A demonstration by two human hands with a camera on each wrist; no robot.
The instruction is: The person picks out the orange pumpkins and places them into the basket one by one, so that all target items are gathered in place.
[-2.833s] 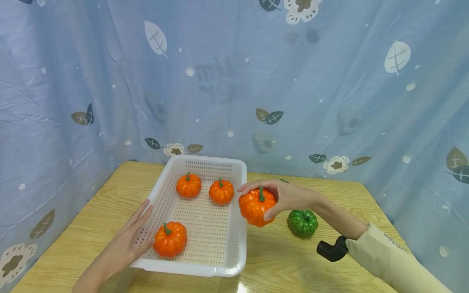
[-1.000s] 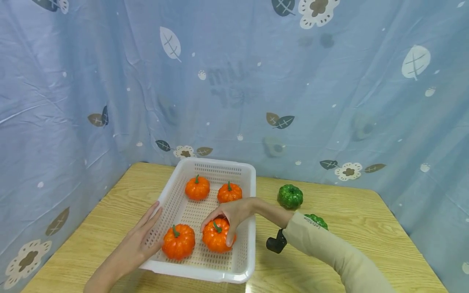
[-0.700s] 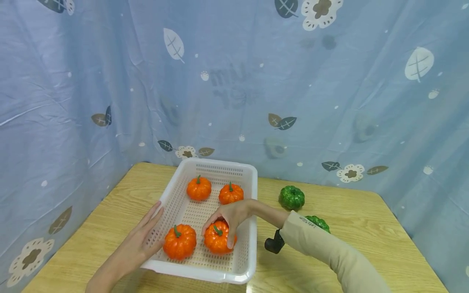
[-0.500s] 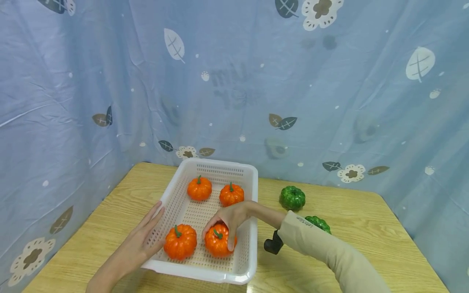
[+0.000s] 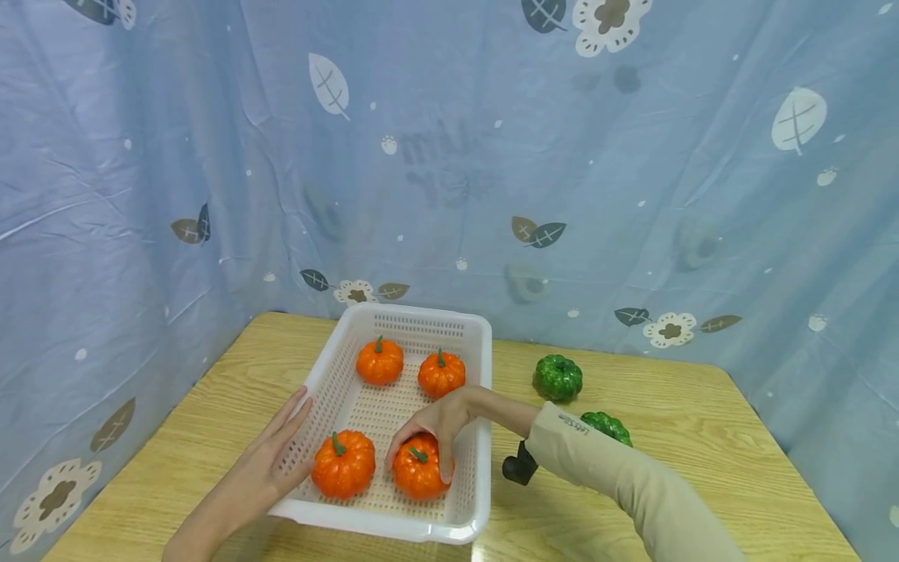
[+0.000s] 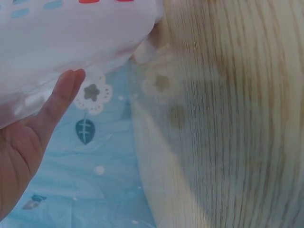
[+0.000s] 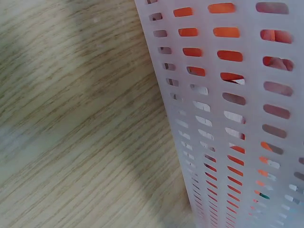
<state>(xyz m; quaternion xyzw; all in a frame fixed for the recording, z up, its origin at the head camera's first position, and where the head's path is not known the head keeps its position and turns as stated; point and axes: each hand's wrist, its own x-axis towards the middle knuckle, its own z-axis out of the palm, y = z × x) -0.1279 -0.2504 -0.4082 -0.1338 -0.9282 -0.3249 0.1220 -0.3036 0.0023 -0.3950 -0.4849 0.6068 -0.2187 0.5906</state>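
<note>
In the head view a white plastic basket (image 5: 393, 531) holds several small orange pumpkins. My right hand (image 5: 438, 421) reaches over the right rim and grips one orange pumpkin (image 5: 420, 472) from above, fingers at its left and thumb at its right. This pumpkin is low in the front right of the basket; its underside is hidden. Another orange pumpkin (image 5: 342, 466) sits to its left. At the basket's left side, my left hand (image 5: 256, 468) lies with straight fingers against the wall; the left wrist view shows fingertips (image 6: 71, 80) touching the outside.
Two more orange pumpkins, one at the back left (image 5: 380, 363) and one at the back right (image 5: 442, 376), are in the basket. A green pumpkin (image 5: 558, 378) and another green pumpkin (image 5: 607, 427), partly behind the sleeve, are on the wooden table (image 5: 674, 421). A blue curtain hangs behind.
My right hand has carried its pumpkin leftward over the rim and down into the basket. Over the last half second it barely moves. The left hand stays at the basket's side.
</note>
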